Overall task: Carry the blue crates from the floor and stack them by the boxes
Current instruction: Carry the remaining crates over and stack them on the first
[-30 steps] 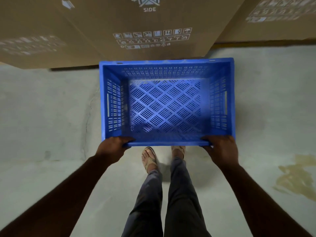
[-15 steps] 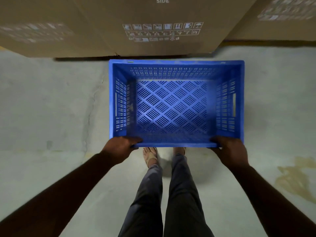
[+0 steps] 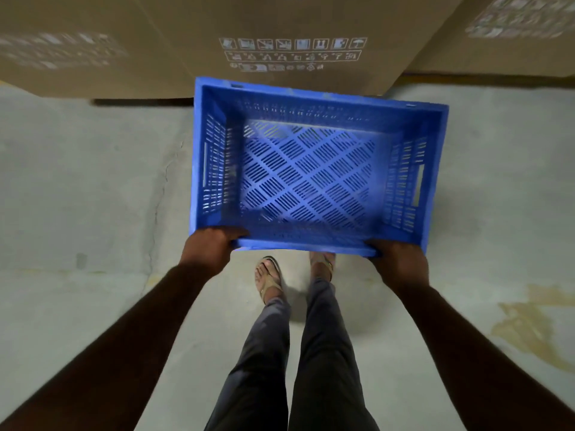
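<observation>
An empty blue slatted crate [image 3: 311,98] hangs in front of me above the concrete floor, skewed so its right end sits lower in view. My left hand [image 3: 210,247] grips the near rim at the left corner, thumb curled over the edge. My right hand [image 3: 399,262] grips the near rim at the right corner. The crate's far rim overlaps the base of a large cardboard box [image 3: 280,32] straight ahead.
More cardboard boxes stand to the left [image 3: 62,48] and right [image 3: 513,29] of the middle one. My two legs and sandalled feet [image 3: 269,278] are below the crate. A yellowish stain [image 3: 535,328] marks the floor at right, and a crack [image 3: 161,194] runs down at left.
The crate has moved closer to the boxes and turned slightly clockwise, its far rim now overlapping the middle box. Both hands keep their grip on the near rim.
</observation>
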Tool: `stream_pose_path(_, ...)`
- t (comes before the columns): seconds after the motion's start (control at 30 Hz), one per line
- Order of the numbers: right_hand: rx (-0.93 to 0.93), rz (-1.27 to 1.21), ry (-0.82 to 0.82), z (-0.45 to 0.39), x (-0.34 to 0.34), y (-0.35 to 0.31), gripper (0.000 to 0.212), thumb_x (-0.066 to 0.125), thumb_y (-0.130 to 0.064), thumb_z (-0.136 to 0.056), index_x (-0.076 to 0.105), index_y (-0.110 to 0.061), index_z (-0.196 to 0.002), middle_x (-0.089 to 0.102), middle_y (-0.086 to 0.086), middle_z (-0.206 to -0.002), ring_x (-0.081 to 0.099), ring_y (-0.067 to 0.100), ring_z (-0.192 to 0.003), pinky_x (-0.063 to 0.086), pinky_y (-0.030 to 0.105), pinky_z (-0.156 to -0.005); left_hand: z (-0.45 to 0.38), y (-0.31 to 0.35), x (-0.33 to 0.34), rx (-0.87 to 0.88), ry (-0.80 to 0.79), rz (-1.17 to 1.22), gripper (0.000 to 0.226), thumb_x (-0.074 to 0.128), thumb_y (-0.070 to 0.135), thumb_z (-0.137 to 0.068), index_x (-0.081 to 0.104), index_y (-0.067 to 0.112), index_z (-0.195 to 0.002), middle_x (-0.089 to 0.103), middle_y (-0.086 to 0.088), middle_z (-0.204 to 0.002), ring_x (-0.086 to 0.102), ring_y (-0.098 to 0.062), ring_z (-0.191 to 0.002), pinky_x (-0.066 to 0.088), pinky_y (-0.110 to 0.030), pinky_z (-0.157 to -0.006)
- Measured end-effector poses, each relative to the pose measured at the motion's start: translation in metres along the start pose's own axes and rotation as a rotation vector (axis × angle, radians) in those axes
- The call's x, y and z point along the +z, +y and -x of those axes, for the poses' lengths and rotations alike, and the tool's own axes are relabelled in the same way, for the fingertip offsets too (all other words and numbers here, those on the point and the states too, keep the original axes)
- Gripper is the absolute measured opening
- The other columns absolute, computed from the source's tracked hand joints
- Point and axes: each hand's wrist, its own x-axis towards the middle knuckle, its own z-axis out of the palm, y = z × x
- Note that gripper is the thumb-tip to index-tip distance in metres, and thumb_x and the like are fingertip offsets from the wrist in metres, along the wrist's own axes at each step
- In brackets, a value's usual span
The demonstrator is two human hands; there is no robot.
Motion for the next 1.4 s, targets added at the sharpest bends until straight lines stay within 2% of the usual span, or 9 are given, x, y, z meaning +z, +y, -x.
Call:
stream_pose_path(0.1,0.038,-0.026,-0.039,-0.007,0.003,0.006,0.04,0.081,-0.042,-0.076,0.072,-0.037,-0.115,0.077,0.003,-0.1,0.073,0.029,-0.09,0.059,0.039,-0.074,-0.019,-0.009,-0.005,0.032,-0.157,-0.115,0.036,0.058,0.037,-0.095,0.059,0.044,-0.131,0.066,0.005,-0.129,0.065,-0.027,-0.112,0.052,-0.037,-0.088)
stream_pose_path(0.23,0.156,0.093,-0.393,-0.022,0.008,0.018,0.053,0.068,-0.04,-0.088,0.054,-0.039,-0.14,0.065,0.004,-0.133,0.062,0.029,-0.119,0.05,0.04,-0.098,0.015,0.012,0.036,0.207,-0.134,-0.175,0.045,0.067,0.021,-0.088,0.059,0.029,-0.132,0.066,0.001,-0.13,0.068,-0.025,-0.108,0.06,-0.038,-0.079)
stream_pose_path(0.4,0.081,0.068,-0.042,-0.003,-0.021,0.019,0.035,0.08,-0.039,-0.078,0.073,-0.034,-0.113,0.077,0.006,-0.098,0.072,0.034,-0.088,0.055,0.04,-0.072,0.007,0.01,0.028,0.101,-0.006,-0.064,0.036,0.076,0.031,-0.081,0.069,0.031,-0.117,0.074,0.002,-0.112,0.072,-0.026,-0.094,0.057,-0.034,-0.072)
stream_pose_path(0.5,0.021,0.139,0.052,0.017,-0.042,0.019,0.032,0.084,-0.042,-0.072,0.076,-0.034,-0.102,0.076,0.004,-0.083,0.071,0.033,-0.073,0.053,0.036,-0.059,0.005,0.001,0.019,0.089,-0.118,0.01,0.039,0.069,0.044,-0.087,0.063,0.038,-0.125,0.068,0.006,-0.124,0.065,-0.023,-0.11,0.054,-0.035,-0.085)
stream_pose_path(0.7,0.066,0.093,-0.042,0.021,-0.041,0.013,0.033,0.086,-0.039,-0.072,0.077,-0.032,-0.103,0.077,0.007,-0.089,0.071,0.036,-0.079,0.056,0.04,-0.066,0.002,0.007,0.028,0.189,-0.2,-0.052,0.039,0.068,0.049,-0.085,0.065,0.031,-0.119,0.07,-0.005,-0.113,0.068,-0.03,-0.102,0.058,-0.037,-0.082)
stream_pose_path(0.9,-0.064,0.116,0.203,0.036,-0.077,0.015,0.029,0.09,-0.027,-0.064,0.079,-0.026,-0.092,0.074,0.01,-0.074,0.068,0.038,-0.064,0.053,0.037,-0.059,0.008,0.011,0.041,0.089,-0.273,0.08,0.052,0.066,0.046,-0.089,0.056,0.033,-0.138,0.059,-0.003,-0.139,0.058,-0.027,-0.123,0.046,-0.035,-0.104)
stream_pose_path(1.03,-0.019,0.136,0.154,0.039,-0.05,0.023,0.031,0.091,-0.025,-0.066,0.078,-0.024,-0.094,0.075,0.009,-0.077,0.07,0.036,-0.066,0.054,0.039,-0.059,0.013,0.012,0.065,0.118,-0.262,0.078,0.052,0.069,0.041,-0.089,0.056,0.031,-0.138,0.059,-0.006,-0.14,0.061,-0.033,-0.118,0.047,-0.038,-0.102)
stream_pose_path(1.27,-0.07,0.054,0.129,0.019,-0.044,0.033,0.03,0.083,-0.042,-0.074,0.076,-0.033,-0.102,0.077,0.004,-0.087,0.071,0.034,-0.077,0.056,0.039,-0.063,0.012,0.011,0.01,0.091,-0.151,-0.063,0.034,0.058,0.051,-0.093,0.059,0.048,-0.127,0.068,0.004,-0.122,0.064,-0.026,-0.108,0.05,-0.035,-0.088)
stream_pose_path(1.4,-0.101,0.103,-0.068,0.018,-0.027,0.028,0.036,0.08,-0.05,-0.075,0.075,-0.035,-0.108,0.077,0.002,-0.102,0.072,0.031,-0.089,0.056,0.039,-0.072,0.021,0.005,0.025,0.055,-0.329,-0.006,0.043,0.059,0.047,-0.094,0.052,0.047,-0.136,0.058,0.001,-0.14,0.055,-0.025,-0.123,0.045,-0.034,-0.099)
